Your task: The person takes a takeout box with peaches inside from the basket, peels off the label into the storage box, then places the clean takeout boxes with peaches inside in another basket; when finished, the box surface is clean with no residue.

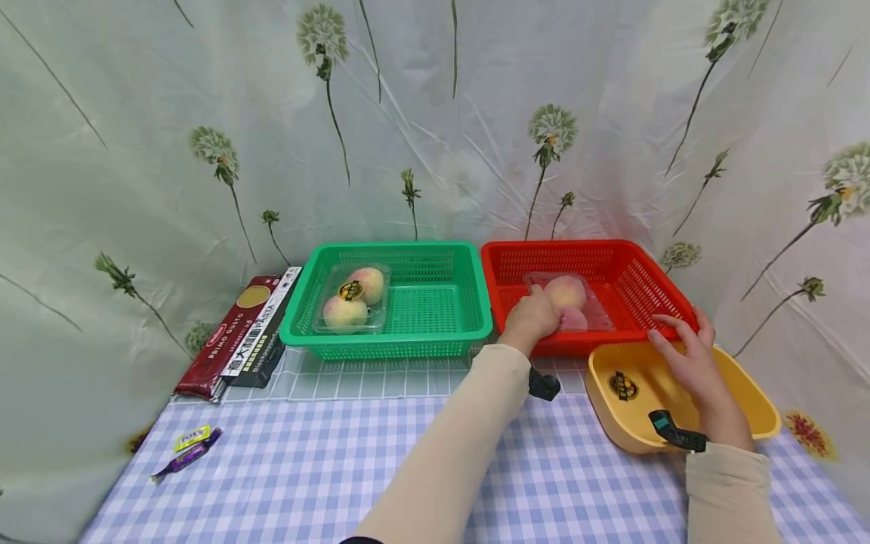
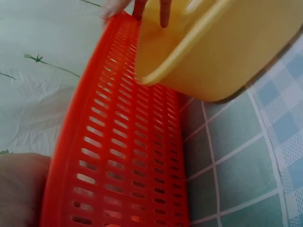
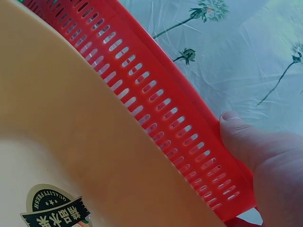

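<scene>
A clear pack of peaches lies in the red basket. My left hand reaches over the front rim and holds the pack at its left side, its fingertips partly hidden. In the left wrist view that hand shows behind the basket's front wall. With its arm across the yellow tub, my right hand grips the red basket's front right corner. A finger presses the basket's outer side in the right wrist view. Inside the tub shows a black and gold label.
A green basket stands left of the red one, holding another peach pack. Pasta packets lean farther left. A yellow packet and a purple-wrapped sweet lie on the checked cloth. A dandelion-print curtain hangs behind.
</scene>
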Demonstrator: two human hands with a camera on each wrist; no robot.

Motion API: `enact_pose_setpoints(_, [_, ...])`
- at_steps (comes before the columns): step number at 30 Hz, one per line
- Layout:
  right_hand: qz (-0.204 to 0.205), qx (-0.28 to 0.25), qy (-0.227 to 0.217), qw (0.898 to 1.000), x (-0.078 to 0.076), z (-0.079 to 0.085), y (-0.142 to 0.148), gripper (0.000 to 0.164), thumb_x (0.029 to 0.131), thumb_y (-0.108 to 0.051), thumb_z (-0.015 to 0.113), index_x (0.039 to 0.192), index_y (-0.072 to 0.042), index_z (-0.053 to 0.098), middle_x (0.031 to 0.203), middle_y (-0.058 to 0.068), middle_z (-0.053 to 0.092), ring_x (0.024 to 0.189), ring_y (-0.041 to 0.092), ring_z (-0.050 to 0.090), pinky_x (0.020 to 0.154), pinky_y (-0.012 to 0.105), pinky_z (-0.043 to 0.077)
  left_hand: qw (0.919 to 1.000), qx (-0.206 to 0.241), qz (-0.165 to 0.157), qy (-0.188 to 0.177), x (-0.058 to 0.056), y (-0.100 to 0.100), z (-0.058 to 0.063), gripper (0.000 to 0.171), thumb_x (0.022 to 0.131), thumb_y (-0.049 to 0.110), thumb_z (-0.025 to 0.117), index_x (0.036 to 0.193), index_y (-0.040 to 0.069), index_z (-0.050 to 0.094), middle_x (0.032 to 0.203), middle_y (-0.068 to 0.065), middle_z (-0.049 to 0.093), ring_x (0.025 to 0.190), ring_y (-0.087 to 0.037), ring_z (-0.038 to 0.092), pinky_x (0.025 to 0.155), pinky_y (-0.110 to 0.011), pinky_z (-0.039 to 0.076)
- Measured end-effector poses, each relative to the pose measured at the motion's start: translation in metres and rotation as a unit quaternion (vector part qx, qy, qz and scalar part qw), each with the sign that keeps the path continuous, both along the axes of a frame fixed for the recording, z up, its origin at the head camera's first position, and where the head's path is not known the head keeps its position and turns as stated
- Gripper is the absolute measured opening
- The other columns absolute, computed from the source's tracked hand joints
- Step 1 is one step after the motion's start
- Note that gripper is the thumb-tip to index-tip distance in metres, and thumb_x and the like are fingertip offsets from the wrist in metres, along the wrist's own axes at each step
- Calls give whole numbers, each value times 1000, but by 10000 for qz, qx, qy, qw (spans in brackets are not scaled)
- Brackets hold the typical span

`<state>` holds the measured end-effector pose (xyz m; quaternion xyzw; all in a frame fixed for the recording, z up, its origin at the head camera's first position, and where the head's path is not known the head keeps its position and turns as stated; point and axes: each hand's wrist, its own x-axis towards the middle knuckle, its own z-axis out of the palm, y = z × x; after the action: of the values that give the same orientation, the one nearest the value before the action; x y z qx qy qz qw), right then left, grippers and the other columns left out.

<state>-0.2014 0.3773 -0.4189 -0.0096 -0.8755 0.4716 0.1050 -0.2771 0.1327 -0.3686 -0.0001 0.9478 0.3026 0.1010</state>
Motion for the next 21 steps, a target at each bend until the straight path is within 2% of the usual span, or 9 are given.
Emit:
enact_pose_setpoints(3, [-11, 19, 21, 10000, 0, 0, 1, 54, 104, -33, 49, 140, 5, 38, 163, 21, -22, 146, 58, -16, 107, 82, 1, 9992, -89, -372, 77, 1, -1, -1, 62, 93, 44, 65, 149, 28, 44, 117, 1, 68, 94, -16, 59, 91, -34, 55])
enact_pose_setpoints(6, [-16, -2, 40, 10000, 1, 0, 1, 54, 104, -34, 49, 140, 4, 39, 163, 21, -22, 146, 58, -15, 107, 82, 2, 9964, -117, -834, 69, 1, -3, -1, 51, 96, 42, 62, 145, 35, 51, 133, 5, 64, 116, -15, 57, 102, -37, 51])
enact_pose_setpoints(8, [-38, -31, 47, 10000, 1, 0, 0, 53, 103, -34, 50, 139, 4, 40, 164, 21, -21, 146, 59, -13, 108, 81, 3, 9941, -89, -1079, 72, -1, -5, -1, 48, 97, 39, 60, 144, 38, 52, 141, 7, 59, 127, -15, 52, 107, -37, 48])
enact_pose_setpoints(10, [-47, -65, 54, 10000, 1, 0, -2, 53, 103, -35, 51, 139, 3, 40, 164, 21, -21, 146, 59, -12, 108, 81, 3, 9918, -76, -1252, 255, -3, -6, -1, 46, 99, 36, 58, 144, 39, 52, 145, 7, 56, 133, -14, 48, 109, -37, 46])
enact_pose_setpoints(13, [-56, -55, 60, 10000, 1, 0, -2, 54, 103, -35, 51, 139, 4, 40, 164, 20, -21, 145, 60, -12, 107, 82, 4, 9876, 3, -1343, 806, -4, -6, -4, 43, 99, 32, 59, 142, 36, 55, 141, 7, 58, 128, -11, 52, 107, -34, 48])
enact_pose_setpoints(15, [-61, -19, 69, 10000, 1, 1, -2, 55, 103, -35, 50, 139, 4, 40, 164, 20, -21, 145, 60, -11, 107, 82, 5, 9819, 128, -1350, 1320, -3, -7, -5, 40, 99, 29, 61, 138, 33, 59, 135, 8, 60, 122, -10, 56, 105, -31, 49])
enact_pose_setpoints(17, [-78, 14, 76, 9999, 2, 1, -1, 54, 103, -35, 50, 139, 4, 40, 164, 20, -20, 145, 60, -11, 107, 82, 5, 9729, 272, -1338, 1868, 1, -8, -7, 35, 98, 27, 62, 133, 31, 62, 130, 9, 62, 117, -7, 59, 101, -27, 51])
enact_pose_setpoints(21, [-72, 61, 65, 9999, 1, 1, -1, 53, 103, -35, 50, 138, 4, 40, 164, 22, -20, 144, 61, -10, 107, 82, 6, 9490, 602, -1241, 2834, 11, -16, -9, 26, 98, 20, 61, 121, 27, 68, 121, 9, 66, 108, -5, 63, 93, -20, 53])
